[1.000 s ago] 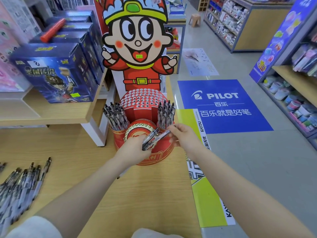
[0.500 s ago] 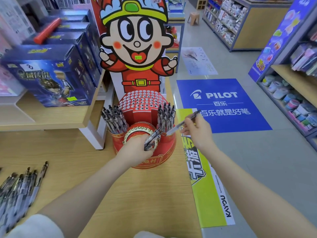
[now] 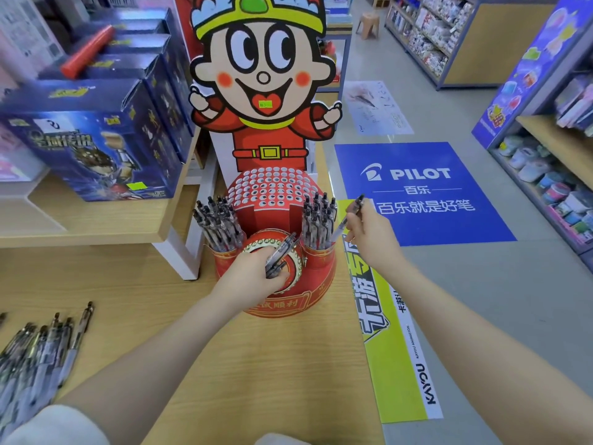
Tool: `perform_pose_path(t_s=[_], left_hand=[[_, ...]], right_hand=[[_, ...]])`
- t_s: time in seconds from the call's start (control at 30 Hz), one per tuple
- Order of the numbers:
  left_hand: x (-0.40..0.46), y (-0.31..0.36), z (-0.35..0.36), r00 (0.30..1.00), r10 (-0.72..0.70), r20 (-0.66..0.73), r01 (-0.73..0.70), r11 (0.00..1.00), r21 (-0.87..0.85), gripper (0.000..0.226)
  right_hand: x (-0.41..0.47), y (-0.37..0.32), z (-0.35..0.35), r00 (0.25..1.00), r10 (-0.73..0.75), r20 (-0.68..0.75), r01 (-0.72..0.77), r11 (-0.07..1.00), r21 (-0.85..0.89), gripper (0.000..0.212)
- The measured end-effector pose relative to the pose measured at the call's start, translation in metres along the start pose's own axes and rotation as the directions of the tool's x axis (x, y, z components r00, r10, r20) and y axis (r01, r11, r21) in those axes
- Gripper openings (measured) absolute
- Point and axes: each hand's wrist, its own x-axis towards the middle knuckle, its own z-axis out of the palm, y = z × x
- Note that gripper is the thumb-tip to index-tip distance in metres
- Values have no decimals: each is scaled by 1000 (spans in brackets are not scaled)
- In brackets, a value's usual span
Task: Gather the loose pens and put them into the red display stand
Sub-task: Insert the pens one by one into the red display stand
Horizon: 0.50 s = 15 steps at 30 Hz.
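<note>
Since 0.5 s ago: right hand (image 3: pixel 369 232) has lifted its pen (image 3: pixel 348 218) slightly, tip now just beside the right cup's pens; left hand unchanged in place.

Head view:
- Right hand pinches one pen between thumb and fingers, held tilted, cap end up and to the right, tip down-left toward the right cup (image 3: pixel 321 252) of the stand (image 3: pixel 276 239). Tip near the cup's pens; contact cannot be told.
- Left hand (image 3: pixel 253 274) is closed around a small bunch of pens (image 3: pixel 279 255), in front of the stand's round middle emblem. The bunch points up and right, past the thumb.
- Stand sits directly ahead of both hands on the table (image 3: pixel 256 364). Left cup (image 3: pixel 224 252) and right cup both packed with upright pens. Holed red dome between them, cartoon cutout (image 3: pixel 263 75) behind.
- Loose pens (image 3: pixel 41 348) lie in a heap on the table well to the left of the left forearm, untouched.
- Blue boxes (image 3: pixel 96 139) on a shelf, up and left of the left hand.
- Floor sticker (image 3: pixel 417 191) beyond the right hand.
</note>
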Motion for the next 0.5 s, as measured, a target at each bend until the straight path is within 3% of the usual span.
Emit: perform_pose_path(t_s=[0.23,0.5], left_hand=[[1,-4,5,1000,26,-16,-26,998,52,22],[0,-6,3,1000,28,-9,-27,999,46,20]], right_hand=[[9,-3,-5,995,-63,81,77,981,-180,22],[13,3,14,967,52,249,45,929,-368,12]])
